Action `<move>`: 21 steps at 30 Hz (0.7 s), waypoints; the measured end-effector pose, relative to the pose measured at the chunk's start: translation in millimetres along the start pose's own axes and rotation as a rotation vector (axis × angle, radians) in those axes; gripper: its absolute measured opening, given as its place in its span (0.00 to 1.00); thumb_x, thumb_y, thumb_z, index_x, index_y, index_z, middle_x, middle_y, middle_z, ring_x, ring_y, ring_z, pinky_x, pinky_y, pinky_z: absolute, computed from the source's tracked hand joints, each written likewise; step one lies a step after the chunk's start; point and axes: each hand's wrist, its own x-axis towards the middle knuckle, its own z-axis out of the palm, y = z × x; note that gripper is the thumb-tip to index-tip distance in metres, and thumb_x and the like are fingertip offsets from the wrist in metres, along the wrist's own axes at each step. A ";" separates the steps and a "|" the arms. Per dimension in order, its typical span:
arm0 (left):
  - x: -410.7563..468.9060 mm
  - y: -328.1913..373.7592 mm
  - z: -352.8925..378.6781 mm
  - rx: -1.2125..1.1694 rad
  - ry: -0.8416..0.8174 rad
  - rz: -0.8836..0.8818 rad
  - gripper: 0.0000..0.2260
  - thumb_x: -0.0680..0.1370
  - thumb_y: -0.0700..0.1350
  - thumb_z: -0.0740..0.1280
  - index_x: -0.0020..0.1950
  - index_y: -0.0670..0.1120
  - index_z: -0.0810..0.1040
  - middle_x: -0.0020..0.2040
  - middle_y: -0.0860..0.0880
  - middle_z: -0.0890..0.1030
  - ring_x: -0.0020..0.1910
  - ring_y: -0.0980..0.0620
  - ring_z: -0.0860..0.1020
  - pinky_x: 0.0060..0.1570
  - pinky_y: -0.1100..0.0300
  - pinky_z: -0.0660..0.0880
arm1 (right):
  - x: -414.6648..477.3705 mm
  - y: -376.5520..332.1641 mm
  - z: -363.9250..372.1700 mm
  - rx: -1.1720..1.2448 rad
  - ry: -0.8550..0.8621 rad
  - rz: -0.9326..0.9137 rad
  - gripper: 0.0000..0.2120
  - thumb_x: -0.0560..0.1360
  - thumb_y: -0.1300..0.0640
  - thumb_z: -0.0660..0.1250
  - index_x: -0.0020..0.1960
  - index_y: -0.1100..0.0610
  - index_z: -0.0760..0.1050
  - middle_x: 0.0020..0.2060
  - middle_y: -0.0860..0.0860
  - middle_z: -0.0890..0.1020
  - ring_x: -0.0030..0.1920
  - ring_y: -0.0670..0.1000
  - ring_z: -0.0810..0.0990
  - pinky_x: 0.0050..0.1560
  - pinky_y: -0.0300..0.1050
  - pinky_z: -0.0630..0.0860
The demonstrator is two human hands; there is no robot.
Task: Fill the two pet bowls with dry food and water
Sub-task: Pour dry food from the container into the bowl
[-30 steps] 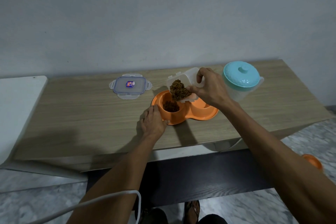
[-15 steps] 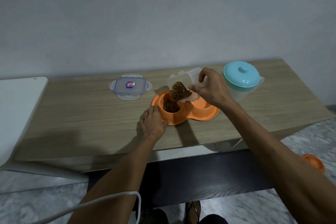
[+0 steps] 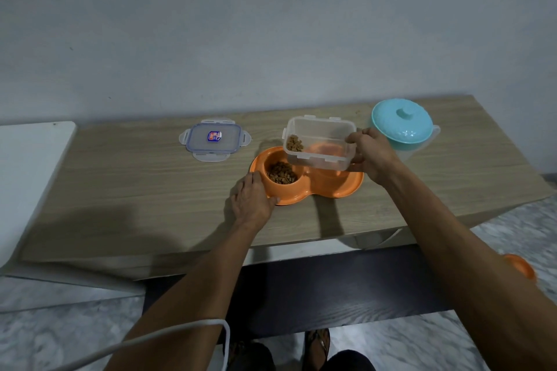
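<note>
Your wooden table (image 3: 135, 190) backs onto a grey wall (image 3: 271, 24), with marble floor (image 3: 60, 325) below. Nearer its right edge, your left hand (image 3: 253, 202) rests relaxed against the orange double bowl (image 3: 334, 188), and your right hand (image 3: 372, 156) grips the clear container (image 3: 319, 144) above it.

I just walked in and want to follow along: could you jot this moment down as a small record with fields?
Left hand: rests on the orange double dish's left edge
Right hand: grip on the clear container, held above the dish, a little kibble inside
Left bowl: holds dry food
Right bowl: looks empty, partly hidden
Lid: flat on the table, left of the dish
Jug: teal lid on, beside the right hand
</note>
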 end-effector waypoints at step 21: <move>0.9 -0.6 1.5 0.027 0.022 -0.008 0.36 0.73 0.56 0.72 0.76 0.47 0.60 0.75 0.48 0.65 0.75 0.46 0.63 0.70 0.45 0.65 | 99.4 -27.3 100.6 -0.205 0.248 -0.133 0.09 0.75 0.60 0.64 0.47 0.59 0.83 0.46 0.59 0.84 0.53 0.61 0.81 0.56 0.53 0.80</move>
